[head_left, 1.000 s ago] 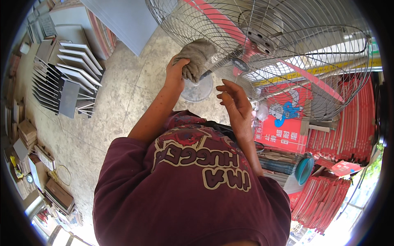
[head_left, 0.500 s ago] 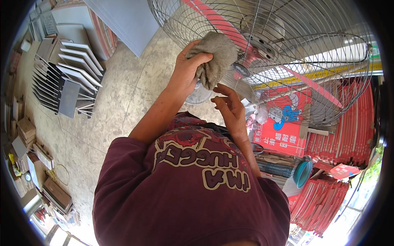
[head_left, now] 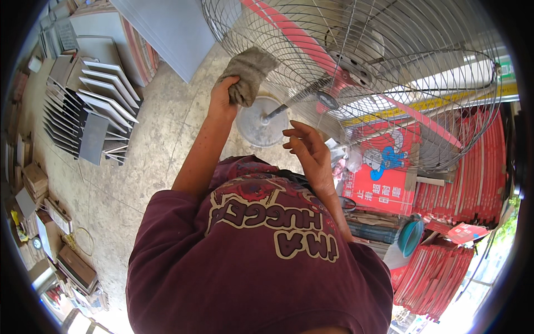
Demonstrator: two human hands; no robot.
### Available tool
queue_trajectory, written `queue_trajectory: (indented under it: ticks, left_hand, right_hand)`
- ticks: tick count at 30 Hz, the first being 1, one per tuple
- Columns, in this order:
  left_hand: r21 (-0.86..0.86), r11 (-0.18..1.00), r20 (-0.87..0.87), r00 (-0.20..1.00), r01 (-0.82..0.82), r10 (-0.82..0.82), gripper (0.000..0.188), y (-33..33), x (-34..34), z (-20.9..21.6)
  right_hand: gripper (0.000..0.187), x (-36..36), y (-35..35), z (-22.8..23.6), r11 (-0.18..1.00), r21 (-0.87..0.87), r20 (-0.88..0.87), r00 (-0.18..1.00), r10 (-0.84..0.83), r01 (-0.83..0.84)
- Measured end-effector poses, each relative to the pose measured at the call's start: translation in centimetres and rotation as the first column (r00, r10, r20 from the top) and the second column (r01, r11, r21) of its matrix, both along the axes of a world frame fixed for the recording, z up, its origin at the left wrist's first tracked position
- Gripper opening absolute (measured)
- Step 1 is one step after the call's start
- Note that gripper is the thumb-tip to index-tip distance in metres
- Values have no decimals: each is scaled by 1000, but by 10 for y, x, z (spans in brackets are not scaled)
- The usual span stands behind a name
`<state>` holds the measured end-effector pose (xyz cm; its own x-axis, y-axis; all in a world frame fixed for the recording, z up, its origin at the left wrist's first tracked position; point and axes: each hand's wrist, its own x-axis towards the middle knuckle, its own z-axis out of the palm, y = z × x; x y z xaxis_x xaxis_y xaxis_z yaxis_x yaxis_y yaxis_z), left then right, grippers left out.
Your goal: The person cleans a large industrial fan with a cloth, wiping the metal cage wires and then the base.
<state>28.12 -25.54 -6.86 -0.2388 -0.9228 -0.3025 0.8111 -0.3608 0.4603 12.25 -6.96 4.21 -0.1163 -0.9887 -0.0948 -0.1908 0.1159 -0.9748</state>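
Note:
A bunched grey-brown cloth (head_left: 247, 75) is gripped in my left hand (head_left: 224, 99), its far edge beside the wire cage of a large fan. That fan's wire guard (head_left: 389, 67) fills the upper right, with red blades (head_left: 295, 36) inside it. From its hub a pole (head_left: 297, 100) runs down to a round grey base (head_left: 261, 125) on the floor. My right hand (head_left: 311, 151) holds nothing, its fingers loosely curled and apart, to the right of the base and below the guard.
Tile samples stand in a black rack (head_left: 94, 117) at the left. A large grey panel (head_left: 167, 33) leans at the top. Stacked red cartons (head_left: 456, 172) and a teal bowl (head_left: 410, 236) are at the right. Boxes (head_left: 78, 264) lie along the lower left.
My left hand has moved left with the cloth, away from the fan's hub, uncovering the pole and more of the base. My right hand has barely moved.

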Motion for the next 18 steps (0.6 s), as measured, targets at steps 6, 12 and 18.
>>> queue_trajectory:
  ticks: [6,12,18]
  left_hand:
    - [-113,994,107,994,-1,13,36,4,3,30]
    - [-339,939,-2,998,-53,56,45,22,5,124]
    - [-452,889,-160,987,-76,3,42,0,17,118]
  right_hand:
    - [34,4,-3,-4,1000,-4,31,999,25,-25]
    - [33,6,-3,-4,999,-2,39,999,33,-33]
    - [33,7,-3,-3,1000,-3,52,998,21,-21]
